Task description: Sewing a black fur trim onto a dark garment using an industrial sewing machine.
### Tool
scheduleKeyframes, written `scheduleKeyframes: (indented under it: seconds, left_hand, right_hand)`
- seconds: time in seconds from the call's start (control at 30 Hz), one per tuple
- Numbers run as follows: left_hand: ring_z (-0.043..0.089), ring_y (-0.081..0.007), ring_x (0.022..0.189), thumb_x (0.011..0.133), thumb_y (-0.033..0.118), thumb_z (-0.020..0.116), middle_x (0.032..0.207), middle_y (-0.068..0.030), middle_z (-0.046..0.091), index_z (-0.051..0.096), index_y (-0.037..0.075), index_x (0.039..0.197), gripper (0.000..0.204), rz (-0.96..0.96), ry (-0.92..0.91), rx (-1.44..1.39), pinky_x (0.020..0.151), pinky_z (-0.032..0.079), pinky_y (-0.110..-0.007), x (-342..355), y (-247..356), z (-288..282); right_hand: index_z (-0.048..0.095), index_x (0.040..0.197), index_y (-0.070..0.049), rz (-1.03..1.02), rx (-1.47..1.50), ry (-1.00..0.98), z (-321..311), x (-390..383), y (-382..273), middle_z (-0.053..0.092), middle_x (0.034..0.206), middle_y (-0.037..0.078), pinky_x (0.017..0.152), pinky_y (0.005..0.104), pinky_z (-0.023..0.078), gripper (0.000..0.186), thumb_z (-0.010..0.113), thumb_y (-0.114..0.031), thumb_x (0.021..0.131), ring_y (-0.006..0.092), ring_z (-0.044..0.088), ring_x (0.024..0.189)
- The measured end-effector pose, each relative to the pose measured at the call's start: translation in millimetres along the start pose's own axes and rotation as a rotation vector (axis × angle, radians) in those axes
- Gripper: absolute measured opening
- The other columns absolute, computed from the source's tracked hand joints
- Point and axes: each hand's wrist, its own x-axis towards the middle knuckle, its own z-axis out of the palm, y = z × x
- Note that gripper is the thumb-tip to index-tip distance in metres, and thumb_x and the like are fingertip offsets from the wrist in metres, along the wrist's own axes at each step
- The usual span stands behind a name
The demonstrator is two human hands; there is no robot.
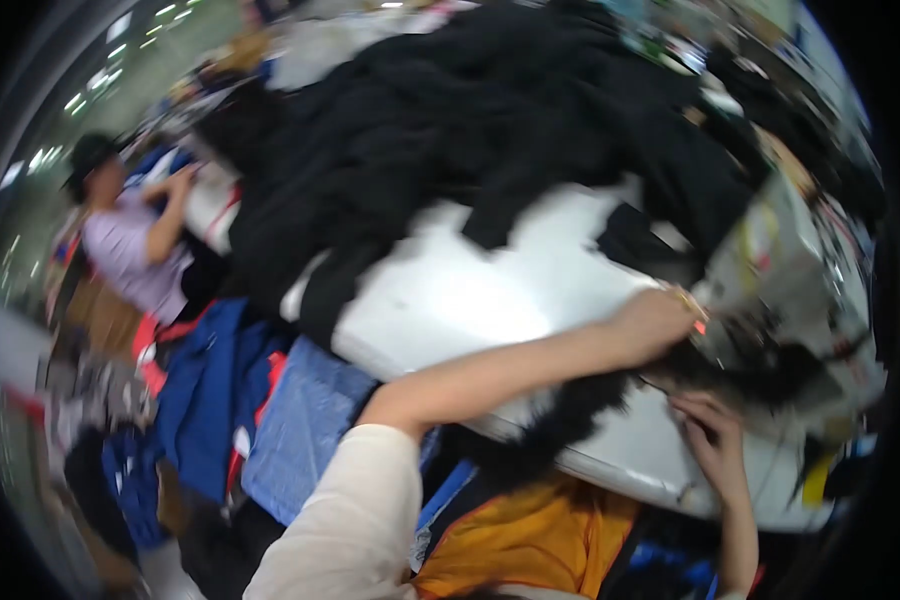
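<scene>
A black furry piece (570,420), like fur trim, lies across the front edge of the white table (450,290) and continues on the right below my hands. My left hand (655,325) reaches across from the left, closed, at the fur's upper side. Something small with an orange-red tip shows at its fingers, too blurred to name. Lower and nearer, my right hand (712,425) has its fingers curled in by the edge of the black piece; what they pinch, if anything, is not clear. A big heap of black garments (490,100) covers the table's far side.
On the right stands a crumpled, pale plastic bag (780,250). Left of the table are a blue plastic bin (305,430) and dark blue clothes (210,400). Orange cloth (530,540) lies below the near edge. Another person (135,230) in a lilac top works at far left.
</scene>
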Motion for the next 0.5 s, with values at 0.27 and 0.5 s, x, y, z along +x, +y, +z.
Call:
scheduleKeyframes:
  seconds: [0.27,0.5]
  left_hand:
    - [0.064,-0.0268,0.076,0.063,0.011,0.071,0.078,-0.0108,0.066,0.063,0.006,0.086,0.024,-0.302,-0.010,-0.678,0.067,0.050,-0.035,-8.5,9.8,-35.7]
    - [0.062,-0.0238,0.078,0.065,0.011,0.071,0.078,-0.0075,0.062,0.058,0.007,0.091,0.029,-0.021,-0.076,-0.182,0.064,0.051,-0.036,-6.5,11.9,-20.4]
  right_hand:
    - [0.053,0.112,-0.004,0.661,1.618,0.171,27.5,32.4,40.2,0.059,0.085,0.003,0.044,0.0163,0.036,0.029,0.059,-0.010,0.085,0.0080,0.050,0.061]
    - [0.055,0.113,0.003,0.671,0.123,0.136,-0.8,13.2,72.3,0.059,0.111,0.012,0.090,0.0316,0.041,0.035,0.059,-0.012,0.082,0.0205,0.054,0.100]
